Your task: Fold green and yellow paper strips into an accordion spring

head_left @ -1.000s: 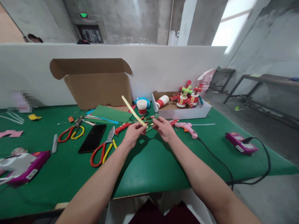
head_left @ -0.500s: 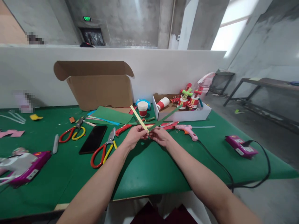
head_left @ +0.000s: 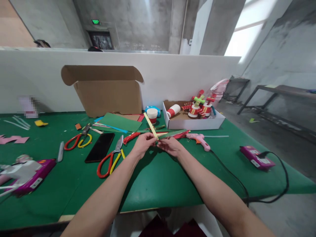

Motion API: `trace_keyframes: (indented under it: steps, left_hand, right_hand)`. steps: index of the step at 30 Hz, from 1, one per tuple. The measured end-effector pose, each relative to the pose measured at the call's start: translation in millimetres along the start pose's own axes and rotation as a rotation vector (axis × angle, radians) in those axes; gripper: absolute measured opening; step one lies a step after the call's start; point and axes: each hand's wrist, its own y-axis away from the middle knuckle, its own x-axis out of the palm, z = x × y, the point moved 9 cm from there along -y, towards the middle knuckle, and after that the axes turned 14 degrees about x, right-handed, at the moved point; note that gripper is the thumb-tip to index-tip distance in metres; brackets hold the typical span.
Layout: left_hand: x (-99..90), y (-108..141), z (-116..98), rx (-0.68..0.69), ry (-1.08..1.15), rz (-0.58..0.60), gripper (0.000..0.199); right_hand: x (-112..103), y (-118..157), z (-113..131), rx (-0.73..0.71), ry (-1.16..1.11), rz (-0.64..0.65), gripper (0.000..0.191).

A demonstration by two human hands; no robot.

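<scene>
Above the green table, my left hand (head_left: 145,143) pinches the lower end of a pale yellow strip (head_left: 150,124), which points up and to the left. My right hand (head_left: 170,144) is closed on the end of a dark green strip (head_left: 170,134), which extends to the right. The two strips meet between my fingertips, where the details are too small to tell. Behind my hands stands a red and white paper cup (head_left: 152,116). Red-handled pliers lie just left of my left hand, and a pink glue gun (head_left: 199,139) rests right of my right hand.
Scissors (head_left: 84,136), large shears (head_left: 111,157), a black phone (head_left: 100,147) and coloured paper (head_left: 120,121) lie to the left. At the back are an upright cardboard lid (head_left: 108,95) and a white box (head_left: 195,123) with decorated cups. A cable runs to a purple box (head_left: 256,157).
The green strip has swung down from a steep upward slant to a nearly flat one. Both hands stay close together, and the view has shifted slightly.
</scene>
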Motion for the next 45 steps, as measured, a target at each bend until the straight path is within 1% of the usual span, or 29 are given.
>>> trace_keyframes:
  steps: [3,9,16,21,26,30,35,39,45]
  left_hand:
    - [-0.5,-1,-2,0.021,-0.036,0.003,0.037]
    - [-1.3,0,-3,0.021,-0.047,-0.006,0.036]
    - [-1.3,0,-1,0.019,-0.04,-0.031,0.039]
    - [-1.8,0,-1,0.026,-0.045,-0.038,0.037]
    - [-1.9,0,1,-0.004,0.001,-0.041,0.034]
    - [-0.4,-1,2,-0.021,0.011,-0.019,0.034]
    - [-3.3,-2,0,0.025,-0.016,-0.039,0.031]
    - [-5.2,-2,-1,0.056,-0.075,-0.03,0.028]
    - [-9.3,-4,0,0.083,-0.1,-0.05,0.029]
  right_hand:
    - [1,1,1,-0.015,-0.01,0.004,0.011]
    - [3,3,4,-0.061,0.0,-0.006,0.019]
    - [1,4,7,-0.107,0.034,-0.046,0.029]
    - [1,4,11,-0.152,0.098,-0.107,0.03]
    - [0,7,19,-0.233,0.164,-0.184,0.028]
    - [1,10,23,-0.289,0.178,-0.205,0.028]
    - [4,11,25,-0.289,0.199,-0.175,0.025]
    - [8,11,23,-0.262,0.226,-0.134,0.023]
    - [2,7,19,-0.212,0.184,-0.152,0.021]
